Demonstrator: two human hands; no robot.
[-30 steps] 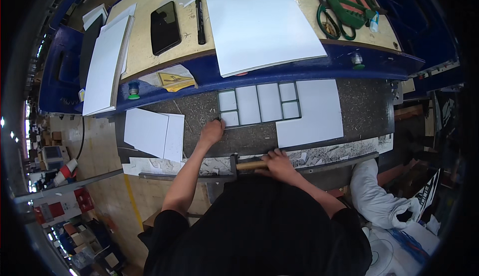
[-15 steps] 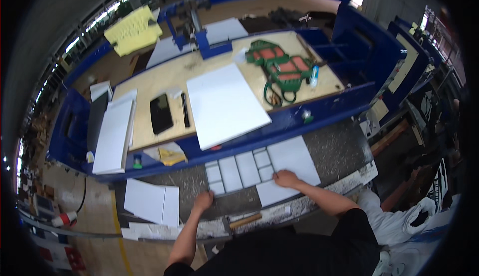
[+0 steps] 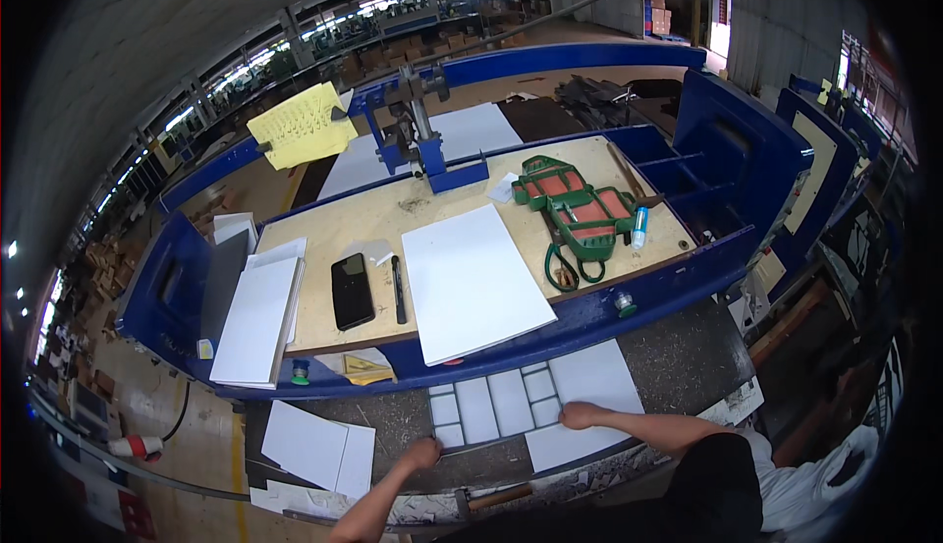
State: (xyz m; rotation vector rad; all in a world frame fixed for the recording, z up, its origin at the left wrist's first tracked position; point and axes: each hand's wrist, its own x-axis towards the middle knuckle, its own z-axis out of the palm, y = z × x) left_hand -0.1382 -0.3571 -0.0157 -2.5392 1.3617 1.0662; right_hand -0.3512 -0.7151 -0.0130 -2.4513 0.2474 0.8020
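A thin, dark-edged cutting die (image 3: 494,406), divided into several cells that show white inside, lies flat on the dark work surface (image 3: 678,356). At its lower left corner my left hand (image 3: 424,453) is closed, fingers pressed together on the edge. My right hand (image 3: 583,415) is closed at the die's right edge, above a white sheet (image 3: 594,386) that extends to the right. Both fingertips are partly hidden. Just beyond the die, a stack of white paper (image 3: 479,283) overhangs the front of a blue-framed wooden board (image 3: 324,239).
On the board lie a black phone (image 3: 353,292), a pen (image 3: 399,290), scissors (image 3: 575,266), a green case (image 3: 575,207) and a glue stick (image 3: 639,228). More white sheets (image 3: 309,445) rest left of my hand. A wooden-handled tool (image 3: 499,497) lies at the near edge.
The view has tilted up, so the bench sits lower in the picture and more of the hall shows. Both hands stay at the die's edges.
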